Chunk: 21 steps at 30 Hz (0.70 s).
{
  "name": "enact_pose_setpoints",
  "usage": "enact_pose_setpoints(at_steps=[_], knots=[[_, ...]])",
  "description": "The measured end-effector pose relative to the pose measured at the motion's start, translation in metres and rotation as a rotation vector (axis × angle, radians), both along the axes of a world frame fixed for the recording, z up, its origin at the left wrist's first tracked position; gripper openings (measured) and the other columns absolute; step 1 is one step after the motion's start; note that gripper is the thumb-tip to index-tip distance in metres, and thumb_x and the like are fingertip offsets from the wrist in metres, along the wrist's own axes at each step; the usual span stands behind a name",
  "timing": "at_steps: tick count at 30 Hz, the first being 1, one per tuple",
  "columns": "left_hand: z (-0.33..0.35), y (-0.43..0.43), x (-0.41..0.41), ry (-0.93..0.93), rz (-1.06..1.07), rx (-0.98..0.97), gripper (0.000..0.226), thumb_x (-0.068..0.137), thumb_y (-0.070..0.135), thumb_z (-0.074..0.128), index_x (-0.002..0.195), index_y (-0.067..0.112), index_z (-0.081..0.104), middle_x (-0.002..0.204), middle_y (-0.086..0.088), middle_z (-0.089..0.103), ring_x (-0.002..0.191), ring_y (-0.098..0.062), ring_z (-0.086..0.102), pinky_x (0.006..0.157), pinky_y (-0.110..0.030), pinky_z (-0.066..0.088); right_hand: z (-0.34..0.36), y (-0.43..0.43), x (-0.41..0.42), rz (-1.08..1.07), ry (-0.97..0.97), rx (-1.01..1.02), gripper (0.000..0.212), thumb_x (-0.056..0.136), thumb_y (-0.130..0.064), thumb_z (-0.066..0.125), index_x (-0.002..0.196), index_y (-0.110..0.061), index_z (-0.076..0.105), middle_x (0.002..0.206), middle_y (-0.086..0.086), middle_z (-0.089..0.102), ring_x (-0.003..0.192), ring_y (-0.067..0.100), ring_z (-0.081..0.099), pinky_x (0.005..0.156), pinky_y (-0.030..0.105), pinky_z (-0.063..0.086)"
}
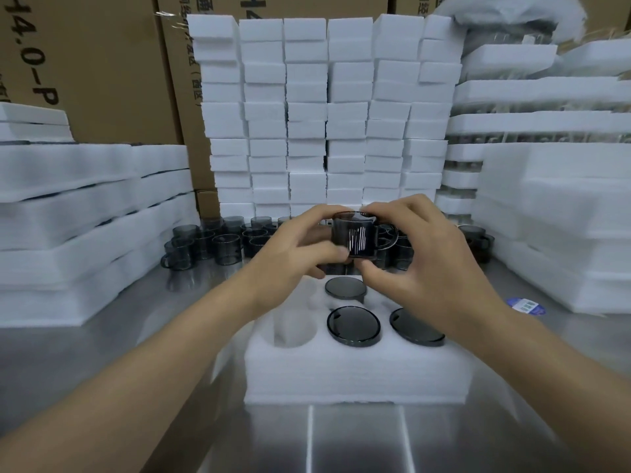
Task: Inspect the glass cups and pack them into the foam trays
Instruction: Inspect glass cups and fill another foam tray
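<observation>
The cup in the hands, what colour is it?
Dark smoky grey, see-through glass cup, seen in the head view.

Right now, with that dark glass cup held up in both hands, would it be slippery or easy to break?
Probably both. The glass cup looks smooth and glossy, so it may slide in a loose grip. It seems thin-walled, likely fragile if dropped on the metal table. Its side handle could snag the foam tray.

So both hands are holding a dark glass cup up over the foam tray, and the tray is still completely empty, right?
Not quite. The head view shows both hands, left and right, holding the cup over the foam tray, but three cups already sit in it.
</observation>
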State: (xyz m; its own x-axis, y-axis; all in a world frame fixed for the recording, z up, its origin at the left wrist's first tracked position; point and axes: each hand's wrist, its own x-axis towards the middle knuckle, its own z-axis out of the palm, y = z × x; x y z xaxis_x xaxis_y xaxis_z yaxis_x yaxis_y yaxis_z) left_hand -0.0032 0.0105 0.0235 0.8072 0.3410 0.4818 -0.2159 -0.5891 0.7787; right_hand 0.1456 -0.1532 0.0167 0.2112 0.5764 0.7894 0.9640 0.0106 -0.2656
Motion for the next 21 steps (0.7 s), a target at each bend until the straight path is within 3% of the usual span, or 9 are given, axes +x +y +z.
enact_pose_setpoints(at_steps=[2, 4, 8, 11, 12, 14, 16, 18, 21], knots=[[0.003, 0.0, -0.001, 0.031, 0.003, -0.043, 0.045, 0.092, 0.045, 0.071, 0.137, 0.04, 0.064, 0.121, 0.01, 0.078, 0.116, -0.01, 0.072, 0.094, -0.04, 0.058, -0.002, 0.001, -0.002, 0.005, -0.03, 0.006, 0.057, 0.082, -0.04, 0.081, 0.137, -0.033, 0.064, 0.117, -0.012, 0.055, 0.106, 0.009, 0.061, 0.092, 0.035, 0.055], [0.005, 0.007, -0.004, 0.063, 0.006, -0.083, 0.049, 0.09, 0.048, 0.077, 0.136, 0.039, 0.066, 0.122, 0.009, 0.079, 0.116, -0.01, 0.073, 0.096, -0.04, 0.056, -0.004, 0.002, -0.003, 0.042, -0.03, -0.003, 0.058, 0.082, -0.045, 0.08, 0.136, -0.036, 0.062, 0.118, -0.015, 0.055, 0.108, 0.007, 0.061, 0.091, 0.034, 0.055], [0.009, 0.042, -0.021, 0.204, -0.1, -0.168, 0.055, 0.082, 0.035, 0.088, 0.134, 0.031, 0.072, 0.13, -0.004, 0.077, 0.125, -0.027, 0.071, 0.112, -0.052, 0.051, -0.008, 0.004, -0.007, 0.187, 0.132, -0.148, 0.051, 0.089, -0.049, 0.078, 0.137, -0.045, 0.06, 0.122, -0.023, 0.063, 0.111, 0.002, 0.064, 0.087, 0.024, 0.053], [0.005, 0.063, -0.033, 0.302, -0.177, -0.236, 0.059, 0.077, 0.023, 0.09, 0.133, 0.029, 0.073, 0.135, -0.009, 0.074, 0.129, -0.029, 0.069, 0.102, -0.035, 0.057, -0.01, 0.004, -0.01, 0.246, 0.121, -0.294, 0.045, 0.098, -0.039, 0.072, 0.141, -0.046, 0.062, 0.124, -0.026, 0.065, 0.114, -0.001, 0.064, 0.088, 0.022, 0.054], [0.004, 0.068, -0.036, 0.327, -0.175, -0.237, 0.06, 0.076, 0.02, 0.09, 0.132, 0.03, 0.073, 0.136, -0.008, 0.074, 0.13, -0.026, 0.068, 0.102, -0.035, 0.056, -0.009, 0.004, -0.011, 0.252, 0.102, -0.337, 0.045, 0.099, -0.038, 0.069, 0.143, -0.047, 0.061, 0.126, -0.029, 0.064, 0.117, -0.002, 0.062, 0.091, 0.02, 0.052], [0.001, 0.074, -0.038, 0.366, -0.14, -0.212, 0.063, 0.074, 0.019, 0.09, 0.133, 0.032, 0.072, 0.137, -0.006, 0.073, 0.13, -0.023, 0.066, 0.109, -0.053, 0.051, -0.007, 0.003, -0.013, 0.248, 0.062, -0.438, 0.049, 0.1, -0.041, 0.065, 0.147, -0.051, 0.056, 0.134, -0.033, 0.058, 0.122, 0.0, 0.06, 0.1, 0.023, 0.05], [-0.001, 0.077, -0.04, 0.394, -0.111, -0.197, 0.065, 0.074, 0.02, 0.091, 0.134, 0.033, 0.071, 0.138, -0.006, 0.072, 0.128, -0.025, 0.062, 0.12, -0.069, 0.034, -0.007, 0.003, -0.015, 0.23, 0.018, -0.503, 0.054, 0.099, -0.045, 0.064, 0.151, -0.051, 0.05, 0.138, -0.033, 0.055, 0.128, -0.002, 0.055, 0.109, 0.03, 0.046], [-0.001, 0.077, -0.041, 0.4, -0.1, -0.198, 0.065, 0.074, 0.02, 0.091, 0.134, 0.034, 0.071, 0.138, -0.005, 0.072, 0.126, -0.025, 0.061, 0.122, -0.07, 0.028, -0.006, 0.003, -0.018, 0.22, -0.008, -0.508, 0.058, 0.097, -0.052, 0.062, 0.153, -0.05, 0.049, 0.14, -0.033, 0.053, 0.133, -0.007, 0.047, 0.115, 0.03, 0.041], [-0.001, 0.075, -0.039, 0.396, -0.099, -0.193, 0.063, 0.079, 0.012, 0.089, 0.136, 0.032, 0.069, 0.137, -0.004, 0.073, 0.13, -0.027, 0.063, 0.121, -0.064, 0.036, -0.006, 0.002, -0.02, 0.2, -0.031, -0.505, 0.063, 0.091, -0.062, 0.053, 0.152, -0.05, 0.048, 0.14, -0.035, 0.051, 0.135, -0.009, 0.042, 0.116, 0.031, 0.039]])
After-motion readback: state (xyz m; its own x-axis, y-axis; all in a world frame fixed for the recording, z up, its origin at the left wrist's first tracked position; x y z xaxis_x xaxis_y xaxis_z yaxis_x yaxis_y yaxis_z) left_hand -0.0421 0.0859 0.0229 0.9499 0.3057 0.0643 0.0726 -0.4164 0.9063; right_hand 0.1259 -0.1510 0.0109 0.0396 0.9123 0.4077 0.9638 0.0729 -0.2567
